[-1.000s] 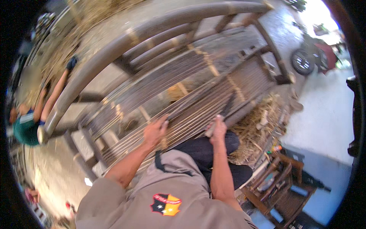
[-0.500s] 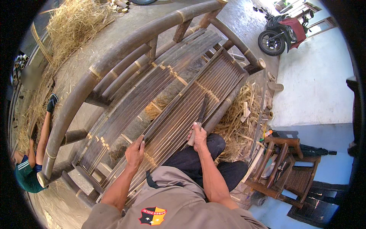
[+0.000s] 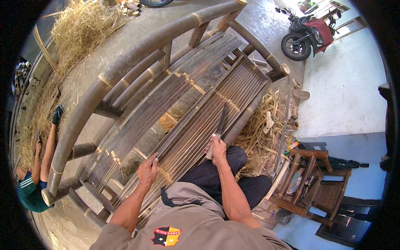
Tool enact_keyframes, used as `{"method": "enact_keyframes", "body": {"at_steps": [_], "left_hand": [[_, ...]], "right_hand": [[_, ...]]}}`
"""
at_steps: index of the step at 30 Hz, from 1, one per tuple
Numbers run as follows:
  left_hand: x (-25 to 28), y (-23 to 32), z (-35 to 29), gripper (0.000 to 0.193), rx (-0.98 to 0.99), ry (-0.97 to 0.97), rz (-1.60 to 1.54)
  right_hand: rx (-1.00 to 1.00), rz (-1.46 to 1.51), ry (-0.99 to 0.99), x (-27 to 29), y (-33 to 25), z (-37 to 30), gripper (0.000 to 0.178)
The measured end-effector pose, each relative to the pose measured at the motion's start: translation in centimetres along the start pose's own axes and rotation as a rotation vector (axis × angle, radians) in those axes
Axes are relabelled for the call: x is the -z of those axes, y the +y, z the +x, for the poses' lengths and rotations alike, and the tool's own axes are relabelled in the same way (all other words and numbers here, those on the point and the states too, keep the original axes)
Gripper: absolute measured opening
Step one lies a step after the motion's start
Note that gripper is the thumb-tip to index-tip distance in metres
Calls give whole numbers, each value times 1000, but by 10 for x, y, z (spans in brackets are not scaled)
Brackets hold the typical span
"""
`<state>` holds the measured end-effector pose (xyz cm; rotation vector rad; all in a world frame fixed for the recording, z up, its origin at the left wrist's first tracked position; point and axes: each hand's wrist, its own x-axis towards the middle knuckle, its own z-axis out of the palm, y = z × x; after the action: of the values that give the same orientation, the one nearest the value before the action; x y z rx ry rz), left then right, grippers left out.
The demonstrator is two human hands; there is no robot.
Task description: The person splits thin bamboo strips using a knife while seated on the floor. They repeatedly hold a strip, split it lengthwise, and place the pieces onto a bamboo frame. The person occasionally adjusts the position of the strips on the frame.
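A large bamboo bench [image 3: 146, 54] with a curved backrest rail lies before me, its seat made of long dark slats. My right hand [image 3: 217, 151] is closed around the pale handle of a long knife [image 3: 223, 118]. Its dark blade points away from me over the slats near the front rail. On the left, my left hand [image 3: 147, 171] grips the edge of a long dark bamboo slat [image 3: 185, 128], thumb on top. Part of that hand's grip is hidden. Between this slat and the rear slats [image 3: 137, 121] runs a gap with crosspieces showing.
Bamboo shavings [image 3: 266, 129] lie right of the bench. A small wooden chair [image 3: 308, 187] holding tools stands at the lower right, by the wall. A motorbike [image 3: 306, 37] is parked far right. At far left a person [image 3: 33, 191] sits near a straw heap [image 3: 83, 33].
My two hands and the knife stay almost where they were. At far left, the other person's forearm and hand have shifted.
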<state>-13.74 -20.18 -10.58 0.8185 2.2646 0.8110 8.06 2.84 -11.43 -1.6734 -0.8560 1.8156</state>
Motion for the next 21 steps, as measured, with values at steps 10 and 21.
{"method": "enact_keyframes", "body": {"at_steps": [10,21], "left_hand": [[0,5,2,31,22,17,54],[-5,12,1,31,-28,11,6]], "right_hand": [[-2,7,-7,2,-3,0,31],[-3,2,-15,1,-3,-1,32]]}}
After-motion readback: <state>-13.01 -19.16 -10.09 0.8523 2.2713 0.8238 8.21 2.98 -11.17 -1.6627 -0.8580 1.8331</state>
